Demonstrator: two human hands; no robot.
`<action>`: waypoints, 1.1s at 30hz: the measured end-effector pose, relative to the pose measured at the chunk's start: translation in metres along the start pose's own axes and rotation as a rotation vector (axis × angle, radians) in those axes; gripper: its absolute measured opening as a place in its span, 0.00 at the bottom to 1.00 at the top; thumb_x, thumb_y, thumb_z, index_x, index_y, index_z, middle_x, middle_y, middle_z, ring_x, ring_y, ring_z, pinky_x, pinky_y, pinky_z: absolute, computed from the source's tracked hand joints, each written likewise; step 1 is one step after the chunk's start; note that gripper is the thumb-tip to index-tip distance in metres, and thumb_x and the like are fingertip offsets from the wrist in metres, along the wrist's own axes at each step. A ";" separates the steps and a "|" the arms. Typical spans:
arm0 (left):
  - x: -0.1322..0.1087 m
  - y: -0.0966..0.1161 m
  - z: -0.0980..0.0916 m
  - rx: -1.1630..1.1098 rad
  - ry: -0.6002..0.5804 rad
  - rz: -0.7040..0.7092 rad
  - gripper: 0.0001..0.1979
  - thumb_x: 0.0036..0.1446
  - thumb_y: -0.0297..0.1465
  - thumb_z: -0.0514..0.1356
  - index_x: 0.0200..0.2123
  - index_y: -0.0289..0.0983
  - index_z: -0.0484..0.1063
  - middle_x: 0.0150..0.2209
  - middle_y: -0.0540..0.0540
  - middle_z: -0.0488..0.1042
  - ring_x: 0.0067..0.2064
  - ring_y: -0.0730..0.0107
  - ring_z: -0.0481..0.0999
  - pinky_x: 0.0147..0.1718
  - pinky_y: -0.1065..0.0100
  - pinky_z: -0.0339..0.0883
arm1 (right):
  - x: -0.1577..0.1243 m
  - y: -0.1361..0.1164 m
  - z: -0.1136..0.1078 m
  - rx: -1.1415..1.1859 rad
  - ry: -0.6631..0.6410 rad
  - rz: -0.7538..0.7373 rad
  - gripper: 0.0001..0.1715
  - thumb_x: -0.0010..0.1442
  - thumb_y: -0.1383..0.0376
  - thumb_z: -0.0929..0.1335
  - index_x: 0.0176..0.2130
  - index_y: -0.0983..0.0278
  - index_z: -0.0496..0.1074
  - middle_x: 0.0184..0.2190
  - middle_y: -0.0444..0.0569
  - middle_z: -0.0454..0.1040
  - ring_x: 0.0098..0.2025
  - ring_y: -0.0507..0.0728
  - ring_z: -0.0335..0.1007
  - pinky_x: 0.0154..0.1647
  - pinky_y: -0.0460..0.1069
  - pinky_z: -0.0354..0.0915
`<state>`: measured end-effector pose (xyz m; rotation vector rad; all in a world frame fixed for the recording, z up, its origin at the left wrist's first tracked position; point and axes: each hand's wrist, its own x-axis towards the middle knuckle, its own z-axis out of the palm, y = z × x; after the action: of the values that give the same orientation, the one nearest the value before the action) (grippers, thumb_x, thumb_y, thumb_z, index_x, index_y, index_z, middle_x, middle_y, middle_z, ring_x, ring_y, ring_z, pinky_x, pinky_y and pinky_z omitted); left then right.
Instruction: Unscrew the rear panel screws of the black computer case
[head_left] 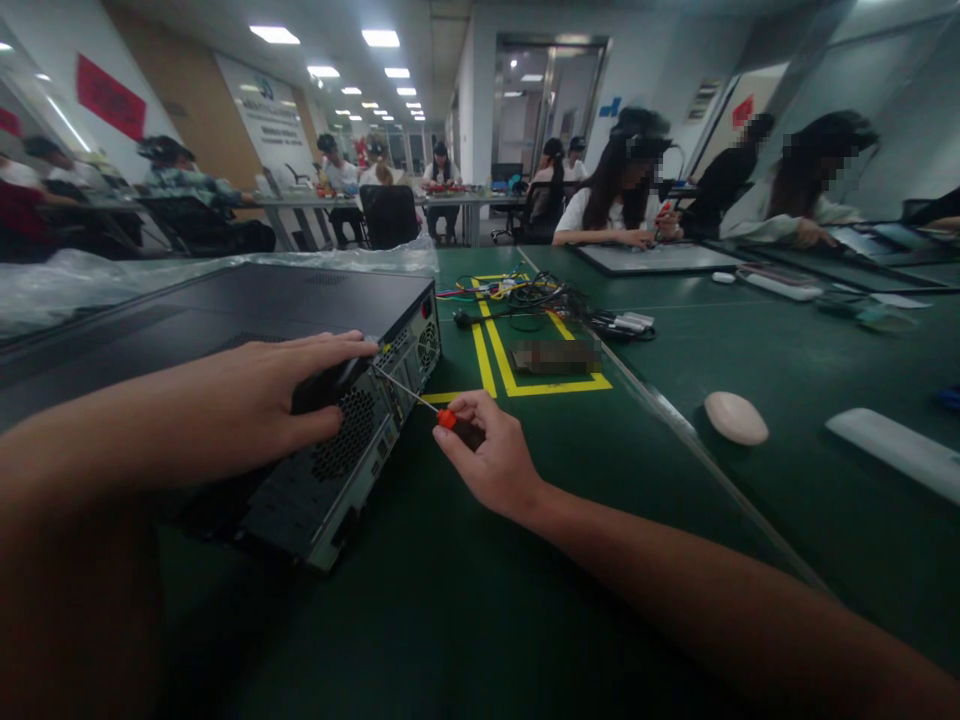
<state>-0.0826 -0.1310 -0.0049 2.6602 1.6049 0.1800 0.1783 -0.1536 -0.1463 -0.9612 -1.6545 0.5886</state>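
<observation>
A black desktop computer case lies flat on the green table, its vented rear panel facing me. My left hand rests over the case's rear top corner, fingers curled down onto it. My right hand pinches a screwdriver with an orange and black handle. Its thin metal shaft points up and left, and its tip touches the rear panel close to my left fingertips.
A yellow taped rectangle marks the table behind the case, with a tangle of cables at its far end. A white mouse and white keyboard lie to the right. Clear plastic wrap lies left. Several people sit at tables beyond.
</observation>
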 end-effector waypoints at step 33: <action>0.003 -0.008 0.004 0.061 -0.047 0.041 0.39 0.62 0.51 0.56 0.75 0.52 0.56 0.70 0.50 0.69 0.60 0.52 0.79 0.58 0.52 0.73 | -0.002 0.002 0.001 -0.026 0.046 -0.008 0.13 0.61 0.59 0.73 0.44 0.58 0.69 0.34 0.43 0.74 0.35 0.55 0.74 0.40 0.51 0.69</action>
<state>-0.0877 -0.1243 -0.0092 2.7229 1.5680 0.0705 0.1784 -0.1543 -0.1496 -0.9804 -1.6277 0.5370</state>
